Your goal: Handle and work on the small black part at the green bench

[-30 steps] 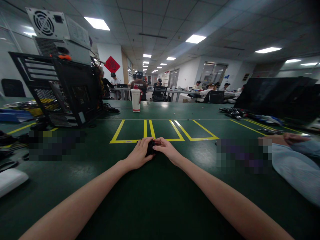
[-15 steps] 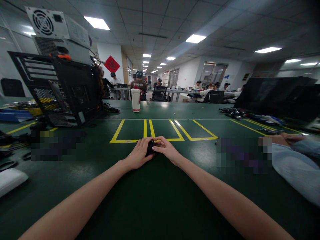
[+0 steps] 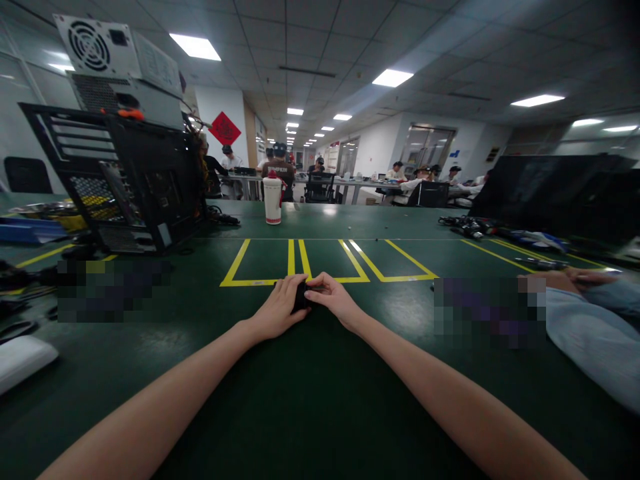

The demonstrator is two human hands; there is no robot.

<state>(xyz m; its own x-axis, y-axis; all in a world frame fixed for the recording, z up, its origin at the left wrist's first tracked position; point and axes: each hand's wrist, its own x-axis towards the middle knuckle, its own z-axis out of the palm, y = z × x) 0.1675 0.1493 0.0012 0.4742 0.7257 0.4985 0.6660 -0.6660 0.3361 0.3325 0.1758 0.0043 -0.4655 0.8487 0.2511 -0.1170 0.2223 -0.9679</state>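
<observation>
Just in front of the yellow tape lines, my left hand is wrapped round a small black object. Most of that object is hidden by my fingers, so its kind does not show. Close against its right side is my right hand, thumb and fingers pinched together at the black object's edge. What the right fingertips hold, if anything, is too small to make out. Both hands rest low over the green table.
A black computer case with power supply units on top stands at left. A white cup stands beyond the yellow tape outlines. At right are cables and another person's sleeve.
My right fingertips have shifted slightly and draw closer together at the black object's right edge. My left hand keeps its hold in the same place.
</observation>
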